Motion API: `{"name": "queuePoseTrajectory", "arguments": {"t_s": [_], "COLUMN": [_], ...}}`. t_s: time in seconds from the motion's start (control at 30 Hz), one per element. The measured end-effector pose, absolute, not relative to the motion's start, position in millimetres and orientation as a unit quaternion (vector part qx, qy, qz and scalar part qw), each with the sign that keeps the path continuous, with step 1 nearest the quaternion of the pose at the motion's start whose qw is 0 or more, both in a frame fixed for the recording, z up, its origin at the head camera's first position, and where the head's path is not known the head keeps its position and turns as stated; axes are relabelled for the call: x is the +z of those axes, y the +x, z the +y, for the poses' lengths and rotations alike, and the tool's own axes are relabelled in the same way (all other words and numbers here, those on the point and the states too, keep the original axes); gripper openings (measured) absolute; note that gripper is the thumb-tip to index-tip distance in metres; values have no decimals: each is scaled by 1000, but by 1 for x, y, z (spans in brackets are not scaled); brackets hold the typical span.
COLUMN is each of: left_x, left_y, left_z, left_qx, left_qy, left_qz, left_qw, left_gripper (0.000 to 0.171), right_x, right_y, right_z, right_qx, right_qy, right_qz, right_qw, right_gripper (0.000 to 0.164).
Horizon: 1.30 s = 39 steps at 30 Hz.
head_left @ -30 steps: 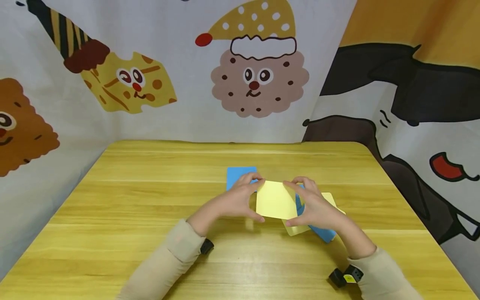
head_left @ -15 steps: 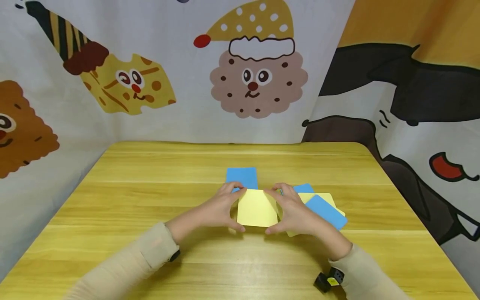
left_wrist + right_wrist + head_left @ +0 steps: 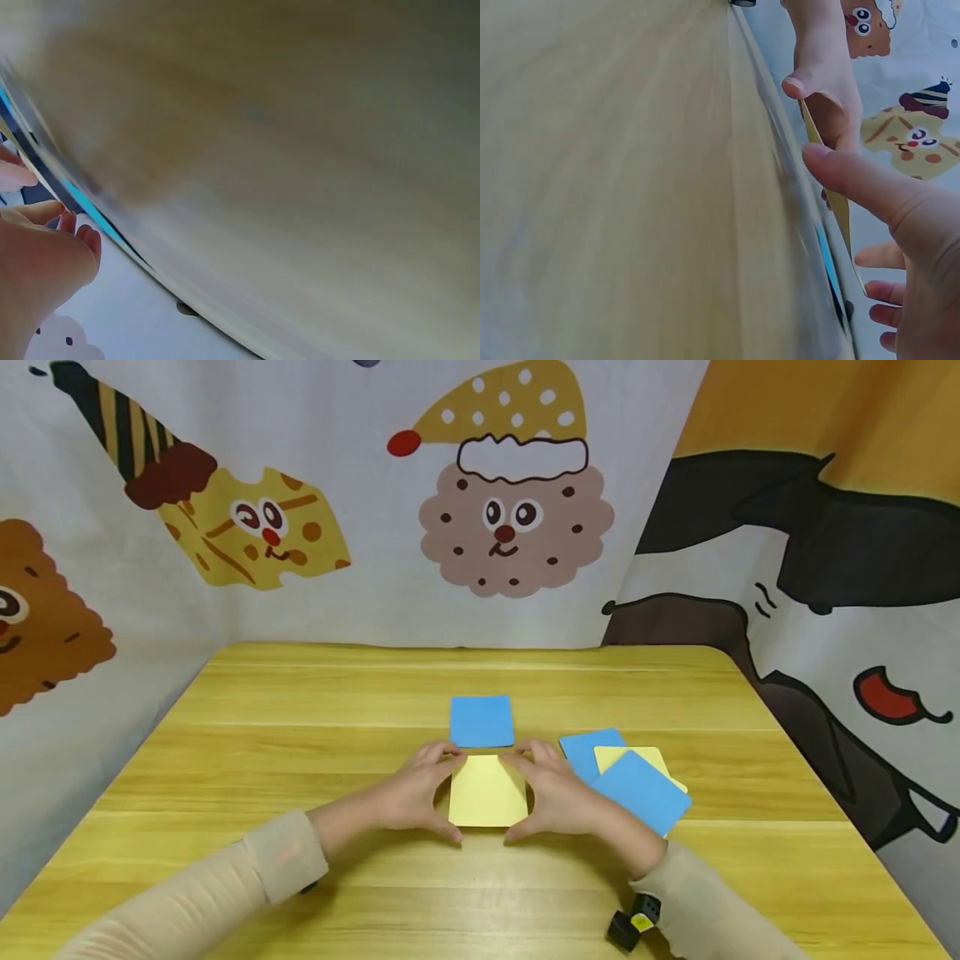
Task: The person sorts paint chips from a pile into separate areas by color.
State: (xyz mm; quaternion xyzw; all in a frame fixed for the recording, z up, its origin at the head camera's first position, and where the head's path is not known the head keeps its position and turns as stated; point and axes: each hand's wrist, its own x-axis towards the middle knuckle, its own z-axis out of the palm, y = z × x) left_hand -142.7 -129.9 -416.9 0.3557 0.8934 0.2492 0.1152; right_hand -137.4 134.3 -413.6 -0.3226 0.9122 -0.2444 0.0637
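Observation:
A square yellow card (image 3: pixel 488 791) is held between both hands in front of me. My left hand (image 3: pixel 415 795) grips its left corners, thumb at the near edge and fingers at the far edge. On the other side my right hand (image 3: pixel 561 795) grips the right corners the same way. In the right wrist view the yellow card (image 3: pixel 838 214) appears edge-on, raised off the table, with the thumbs on its near side. Just beyond it, a blue card (image 3: pixel 482 721) lies flat on the table.
To the right, a loose overlapping pile holds a top blue card (image 3: pixel 643 792), a yellow card (image 3: pixel 651 758) and another blue card (image 3: pixel 587 752). They lie on the wooden table (image 3: pixel 300 693), close to my right forearm. A printed cloth (image 3: pixel 337 610) hangs behind the table.
Both hands have carried the yellow card left and toward me, away from the pile, and levelled it. The far blue card and the pile are now less covered by the hands.

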Motion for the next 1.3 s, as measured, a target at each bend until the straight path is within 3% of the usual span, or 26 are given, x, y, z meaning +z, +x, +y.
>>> {"name": "queuePoseTrajectory", "arguments": {"t_s": [0.67, 1.3], "left_x": [-427, -421], "left_y": [-142, -141], "left_z": [-137, -137], "left_qx": [217, 222], "left_qy": [359, 349], "left_qz": [900, 903], "left_qw": [122, 118], "left_gripper": [120, 120], "right_x": [-424, -424], "right_y": [-139, -134], "right_z": [128, 139], "right_qx": [-222, -241], "right_qy": [-326, -317], "right_qz": [912, 912], "right_qw": [113, 103], "right_gripper": [108, 115]}}
